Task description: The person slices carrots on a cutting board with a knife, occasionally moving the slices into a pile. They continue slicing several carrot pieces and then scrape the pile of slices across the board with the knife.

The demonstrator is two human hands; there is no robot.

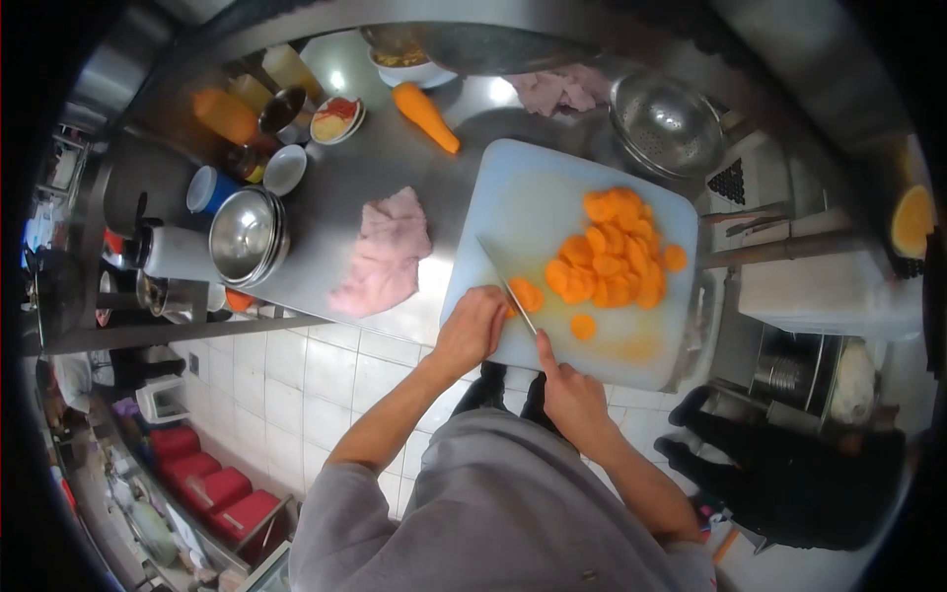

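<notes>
My right hand is closed around the handle of a kitchen knife, whose blade points up and to the left across the cutting board. My left hand has its fingers curled together on a carrot piece, mostly hidden under them at the board's near left. Just right of the blade lie cut carrot slices. A larger heap of orange carrot slices covers the board's right half, with a lone slice nearer to me. A whole peeled carrot rests on the steel counter beyond the board.
Left of the board lies a pink cloth, with stacked metal bowls farther left. A metal colander and another cloth sit at the back. Small dishes stand at the back left. Another person in dark clothes is at right.
</notes>
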